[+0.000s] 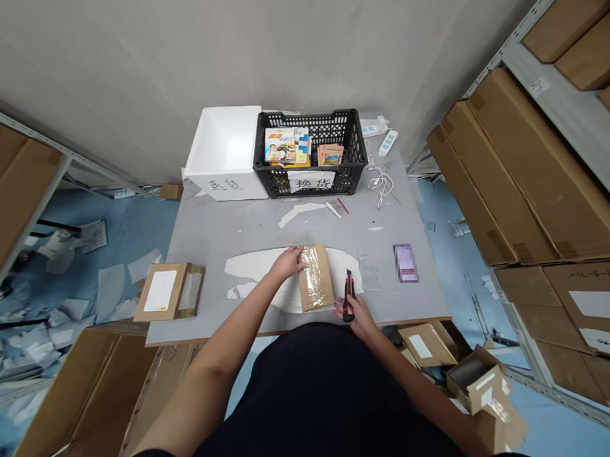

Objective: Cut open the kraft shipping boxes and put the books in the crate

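A flat brown cardboard parcel [317, 281], its top covered with shiny clear tape, lies near the front of the grey table. My left hand [287, 262] grips its upper left edge, thumb and fingers closed on it. To the right of the parcel, my right hand [357, 313] holds a red and black box cutter [348, 295] that points away from me. Whether its blade is out I cannot make out. Under the parcel the table's surface shows a large white worn patch [256, 265].
Behind stand a white foam box [195, 152] and a black crate [311, 182] with books. A taped carton [184, 289] sits at the left, a phone [405, 263] at the right. Power strips [388, 142] and a white cable [381, 184] lie back right. Shelves with cartons [548, 167] flank the table.
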The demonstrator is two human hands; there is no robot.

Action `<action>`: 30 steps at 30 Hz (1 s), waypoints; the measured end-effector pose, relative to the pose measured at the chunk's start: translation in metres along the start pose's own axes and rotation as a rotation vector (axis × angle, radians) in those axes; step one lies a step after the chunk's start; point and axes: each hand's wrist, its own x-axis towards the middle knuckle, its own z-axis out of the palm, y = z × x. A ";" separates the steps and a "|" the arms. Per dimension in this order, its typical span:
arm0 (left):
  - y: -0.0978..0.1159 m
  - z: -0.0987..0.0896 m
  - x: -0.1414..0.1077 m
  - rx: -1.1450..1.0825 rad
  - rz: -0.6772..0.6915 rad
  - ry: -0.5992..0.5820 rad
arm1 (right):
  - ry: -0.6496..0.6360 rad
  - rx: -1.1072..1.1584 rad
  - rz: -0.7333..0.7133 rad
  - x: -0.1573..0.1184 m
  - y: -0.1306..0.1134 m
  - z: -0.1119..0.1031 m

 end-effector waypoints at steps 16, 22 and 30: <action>-0.015 0.047 -0.105 -0.012 -0.363 0.204 | -0.095 -0.153 -0.434 0.066 -0.068 0.044; -0.012 0.043 -0.100 0.215 -0.040 0.240 | -0.151 -0.225 -0.406 0.065 -0.082 0.034; 0.000 0.035 -0.052 0.400 0.265 -0.050 | -0.141 -0.545 -0.339 0.023 -0.059 -0.033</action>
